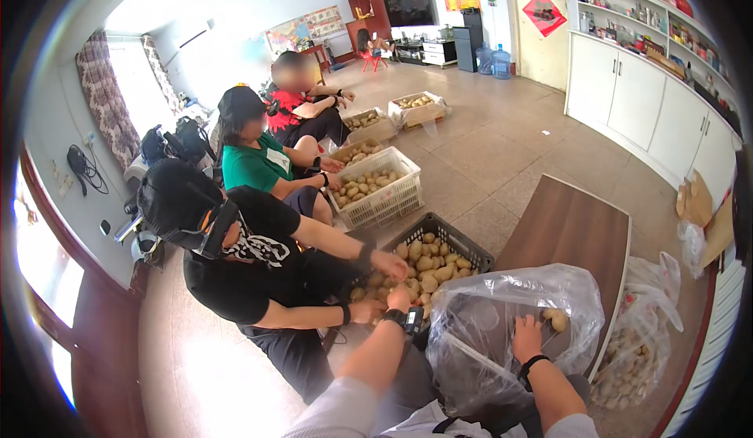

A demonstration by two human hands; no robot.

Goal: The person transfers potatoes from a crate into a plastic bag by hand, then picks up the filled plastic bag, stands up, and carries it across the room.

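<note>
My left hand reaches into a black crate heaped with potatoes. Its fingers point away from me among the potatoes, and I cannot make out whether they hold one. Just left of it is a co-worker's hand; that person's other hand is over the same crate. Inside a container lined with clear plastic, my right hand has its fingers spread and pointing forward. A potato lies just to the right of those fingers, inside the liner.
A brown tabletop stands beyond the liner. Plastic bags with potatoes sit on the floor at right. White crates of potatoes line up ahead, with other seated people beside them. White cabinets run along the right wall.
</note>
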